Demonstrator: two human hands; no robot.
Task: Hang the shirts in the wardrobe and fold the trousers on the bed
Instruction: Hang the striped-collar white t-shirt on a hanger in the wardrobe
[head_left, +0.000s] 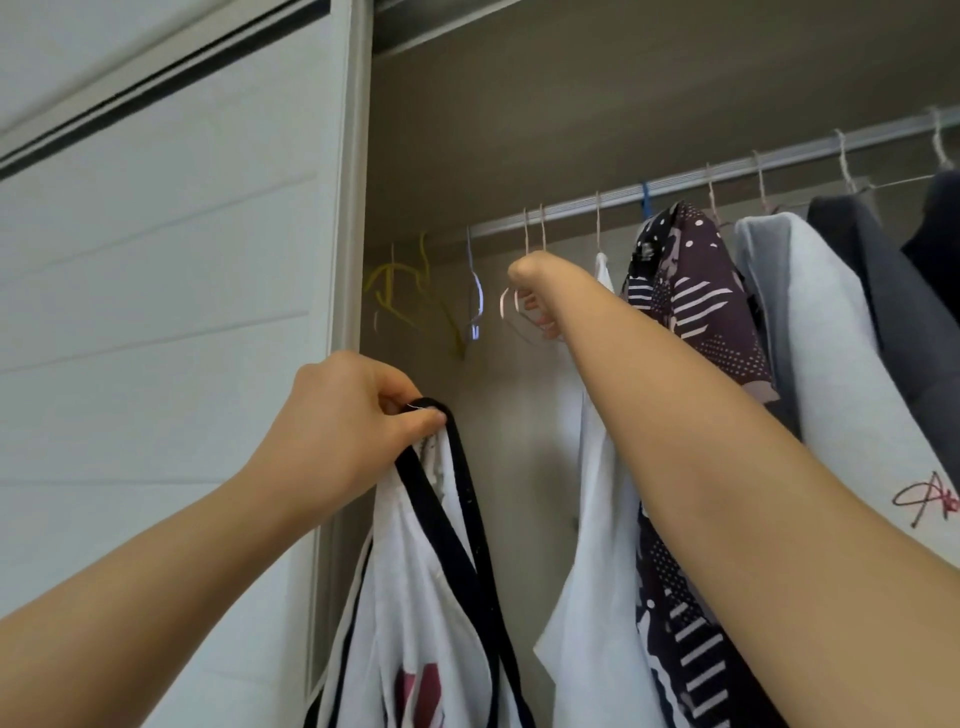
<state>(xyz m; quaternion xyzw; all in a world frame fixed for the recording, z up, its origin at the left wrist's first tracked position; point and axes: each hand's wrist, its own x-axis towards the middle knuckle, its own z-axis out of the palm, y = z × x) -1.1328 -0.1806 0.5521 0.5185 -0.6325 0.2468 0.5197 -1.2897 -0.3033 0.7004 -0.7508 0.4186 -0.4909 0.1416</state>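
L hand (348, 431), 8 o'clock, pinches black-trimmed white shirt (426, 597); R hand (535, 296), 1 o'clock, grips pink hanger (511, 307) hung on rail (727, 174).

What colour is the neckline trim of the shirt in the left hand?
Black trim on a white shirt; the head view shows it.

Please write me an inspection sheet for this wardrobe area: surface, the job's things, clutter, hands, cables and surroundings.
Surface: wardrobe rail crosses the top of the wardrobe; no bed in view.
Job's things: white shirt with black trim is held up, not on the rail; pink hangers hook on the rail; no trousers seen.
Clutter: yellow hangers, bare, at the left end.
Grippers: left hand pinches the shirt's trim; right hand grips the pink hangers.
Cables: nothing seen.
Surroundings: patterned dark shirt, pale garment and grey garment hang at the right; sliding door at the left.
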